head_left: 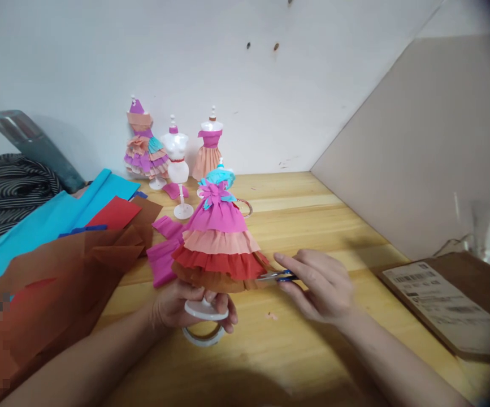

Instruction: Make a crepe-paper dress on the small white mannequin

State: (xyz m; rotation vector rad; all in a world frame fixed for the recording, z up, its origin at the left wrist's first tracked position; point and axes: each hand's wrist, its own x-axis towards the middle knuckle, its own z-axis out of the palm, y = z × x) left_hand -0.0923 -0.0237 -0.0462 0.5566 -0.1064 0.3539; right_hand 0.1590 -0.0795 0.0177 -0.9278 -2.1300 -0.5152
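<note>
A small mannequin wears a tiered crepe-paper dress (217,240) in pink, peach, red and brown, with a turquoise top. My left hand (177,305) is closed around its stand, just above the white base (206,310). My right hand (319,285) grips blue-handled scissors (276,276), whose blades reach the dress's brown bottom hem at the right. A roll of tape (202,336) lies under the base.
Three more mannequins (177,155) stand by the back wall, two dressed and one bare. Crepe-paper sheets (58,249) in turquoise, red and brown cover the left. Pink paper pieces (162,254) lie beside the dress. A cardboard package (448,305) lies at right. Striped fabric (3,186) sits far left.
</note>
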